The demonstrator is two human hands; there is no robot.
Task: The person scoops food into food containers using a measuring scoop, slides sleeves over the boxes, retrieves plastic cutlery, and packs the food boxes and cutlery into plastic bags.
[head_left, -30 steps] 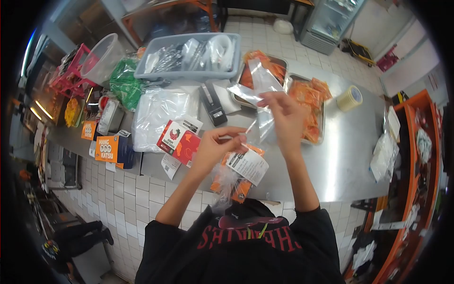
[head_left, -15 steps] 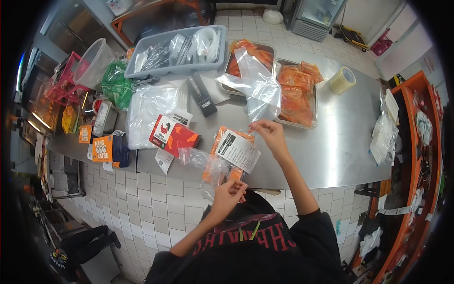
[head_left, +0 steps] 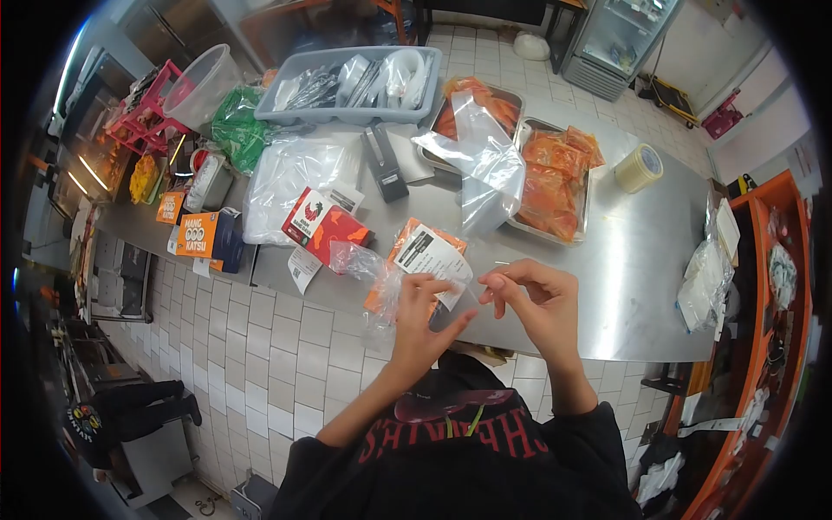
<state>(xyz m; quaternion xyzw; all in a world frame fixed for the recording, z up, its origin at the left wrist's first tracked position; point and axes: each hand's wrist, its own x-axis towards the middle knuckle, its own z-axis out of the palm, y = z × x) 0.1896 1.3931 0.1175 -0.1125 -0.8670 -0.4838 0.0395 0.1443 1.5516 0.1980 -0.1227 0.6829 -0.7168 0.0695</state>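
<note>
On the steel table's near edge lies an orange package (head_left: 379,299) in clear plastic, a printed receipt (head_left: 426,258) on top. My left hand (head_left: 423,334) rests at its near side, fingers and thumb spread, fingertips by the receipt. Just right of the package, my right hand (head_left: 539,308) is pinched; a thin pale sliver shows near its fingertips, too small to name. Left of the package stands a red and white box (head_left: 328,227), with the bag's loose clear end (head_left: 351,258) against it. A clear plastic sheet (head_left: 490,173) lies beyond my hands.
Metal trays of orange bagged food (head_left: 550,186) stand behind, beside a tape roll (head_left: 640,168). A grey-blue bin (head_left: 347,114), a black device (head_left: 385,165), clear bags (head_left: 295,186) and a katsu box (head_left: 201,236) are leftward. A person (head_left: 130,416) is at lower left.
My left hand has moved up from the package's near end and its fingers have spread. My right hand has come nearer to me and to the right, away from the plastic sheet.
</note>
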